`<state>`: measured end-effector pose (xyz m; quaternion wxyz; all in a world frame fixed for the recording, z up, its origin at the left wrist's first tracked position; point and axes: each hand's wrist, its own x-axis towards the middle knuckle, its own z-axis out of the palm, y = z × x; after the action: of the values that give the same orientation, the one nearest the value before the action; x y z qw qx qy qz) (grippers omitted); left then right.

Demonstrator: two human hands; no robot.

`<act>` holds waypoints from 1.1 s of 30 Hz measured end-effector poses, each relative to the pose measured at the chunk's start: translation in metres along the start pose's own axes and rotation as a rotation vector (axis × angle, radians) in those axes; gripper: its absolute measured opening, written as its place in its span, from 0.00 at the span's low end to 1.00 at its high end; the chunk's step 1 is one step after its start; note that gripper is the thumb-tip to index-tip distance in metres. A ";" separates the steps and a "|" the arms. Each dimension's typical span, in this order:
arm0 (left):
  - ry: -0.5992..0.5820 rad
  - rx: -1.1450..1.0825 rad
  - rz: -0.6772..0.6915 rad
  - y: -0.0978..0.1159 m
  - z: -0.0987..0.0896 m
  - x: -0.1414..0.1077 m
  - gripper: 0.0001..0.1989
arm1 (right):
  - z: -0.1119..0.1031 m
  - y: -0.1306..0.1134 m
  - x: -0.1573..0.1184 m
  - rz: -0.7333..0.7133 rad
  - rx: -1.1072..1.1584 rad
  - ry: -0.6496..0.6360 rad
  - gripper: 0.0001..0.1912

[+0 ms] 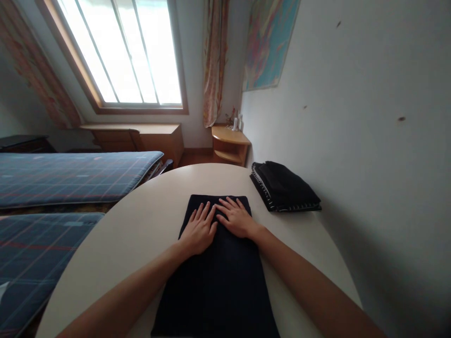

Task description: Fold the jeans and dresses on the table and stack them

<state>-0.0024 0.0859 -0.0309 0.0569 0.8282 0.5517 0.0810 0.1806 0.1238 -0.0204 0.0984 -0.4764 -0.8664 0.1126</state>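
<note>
A dark navy folded cloth (221,286) lies flat and lengthwise on the round white table (141,234), its near end running to the bottom of the picture. On its far part rests my left hand (200,228), palm down with the fingers spread. Beside it my right hand (237,218) also lies flat on the cloth, fingers apart, its fingertips close to those of the left. Neither hand grips anything. A stack of folded black cloth (287,187) with white edge stitching sits at the table's back right.
Two plaid mattresses (70,176) are to the left of the table. Behind stand a wooden desk (155,136) and a corner shelf (230,136) with small items. A white wall (369,164) runs along the right side, close to the table.
</note>
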 end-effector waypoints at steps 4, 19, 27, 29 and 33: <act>-0.002 0.084 -0.016 0.000 -0.011 0.010 0.31 | 0.000 0.001 0.004 0.176 -0.039 0.033 0.30; -0.176 0.030 0.154 -0.031 -0.023 0.001 0.37 | -0.018 -0.020 -0.032 0.499 -0.252 0.114 0.35; -0.157 0.106 0.097 -0.016 -0.030 0.006 0.37 | -0.005 0.007 -0.026 0.331 -0.164 0.152 0.35; -0.079 0.089 0.020 0.005 -0.022 -0.002 0.40 | -0.002 0.012 -0.024 0.355 -0.129 0.130 0.36; -0.052 0.057 0.014 0.028 -0.006 -0.015 0.44 | -0.002 0.013 -0.022 0.375 -0.117 0.163 0.34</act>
<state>0.0160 0.0613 -0.0207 0.0472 0.8351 0.5463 0.0441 0.2035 0.1119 -0.0233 0.1179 -0.6416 -0.7569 0.0396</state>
